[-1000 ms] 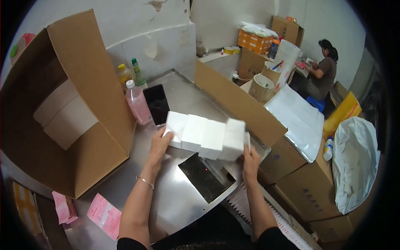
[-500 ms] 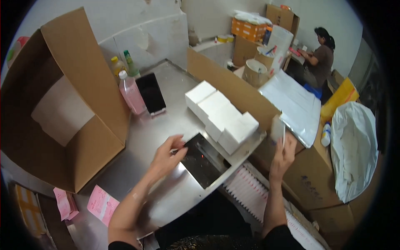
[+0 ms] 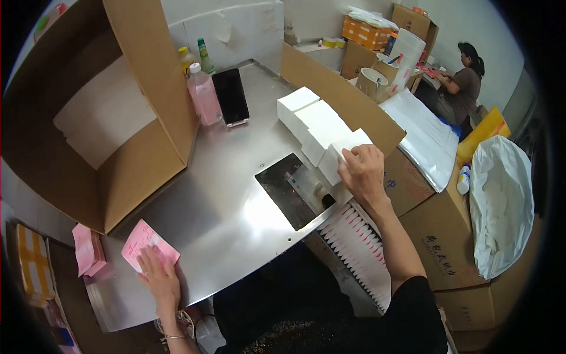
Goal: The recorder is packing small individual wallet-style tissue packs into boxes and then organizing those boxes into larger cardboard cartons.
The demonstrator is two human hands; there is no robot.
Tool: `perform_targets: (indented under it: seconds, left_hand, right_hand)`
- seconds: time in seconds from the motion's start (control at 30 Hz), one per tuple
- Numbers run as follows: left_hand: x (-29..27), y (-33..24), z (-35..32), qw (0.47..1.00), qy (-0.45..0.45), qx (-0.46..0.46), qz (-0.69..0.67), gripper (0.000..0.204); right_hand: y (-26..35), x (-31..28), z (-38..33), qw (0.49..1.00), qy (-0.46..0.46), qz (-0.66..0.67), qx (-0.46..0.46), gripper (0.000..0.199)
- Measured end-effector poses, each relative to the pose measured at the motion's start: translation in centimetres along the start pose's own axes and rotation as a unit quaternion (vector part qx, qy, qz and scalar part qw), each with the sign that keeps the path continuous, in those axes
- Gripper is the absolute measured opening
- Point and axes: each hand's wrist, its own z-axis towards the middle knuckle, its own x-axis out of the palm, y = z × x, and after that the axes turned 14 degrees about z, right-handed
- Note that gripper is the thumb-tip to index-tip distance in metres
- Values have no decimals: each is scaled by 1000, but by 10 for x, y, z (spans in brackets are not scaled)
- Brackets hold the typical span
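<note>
My left hand (image 3: 158,280) lies with its fingers stretched out on a pink printed sheet (image 3: 143,235) at the left of the metal table (image 3: 224,194). Beyond the table's middle, white blocks of folded paper (image 3: 321,125) stand in a slanting row. My right hand (image 3: 367,174) has its fingers curled over the nearest white block (image 3: 331,167), at the row's near right end. Between the hands, a dark rectangular opening (image 3: 289,192) is set in the tabletop, with a small red light inside. Beside the pink sheet stands a pink stack (image 3: 89,251).
A large open carton (image 3: 138,159) stands at the left. Behind the table's middle are a bottle of pink liquid (image 3: 204,97) and a dark phone (image 3: 231,97). Below the right edge runs a trough of white folded sheets (image 3: 354,245). Another person (image 3: 457,88) sits far right.
My left hand has gone from beside the opening to the pink sheet. My right hand, which held a thin white piece out to the right, has come in onto the nearest white block.
</note>
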Motion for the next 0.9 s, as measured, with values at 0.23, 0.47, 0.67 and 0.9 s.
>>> perform_targets:
  seconds: [0.23, 0.47, 0.67, 0.9]
  left_hand:
    - [15, 37, 16, 980, -195, 28, -15, 17]
    - [-36, -24, 1, 937, -243, 183, -174, 5]
    - [0, -142, -28, 869, -215, 377, -239, 20]
    - [-18, -141, -25, 862, -151, 412, -253, 47]
  right_hand:
    - [4, 11, 4, 996, -19, 45, 75, 11]
    - [-1, 10, 3, 994, -34, 59, 81, 12]
    - [0, 20, -1, 995, -92, 22, 41, 33]
    - [166, 34, -83, 903, 131, 318, -256, 33]
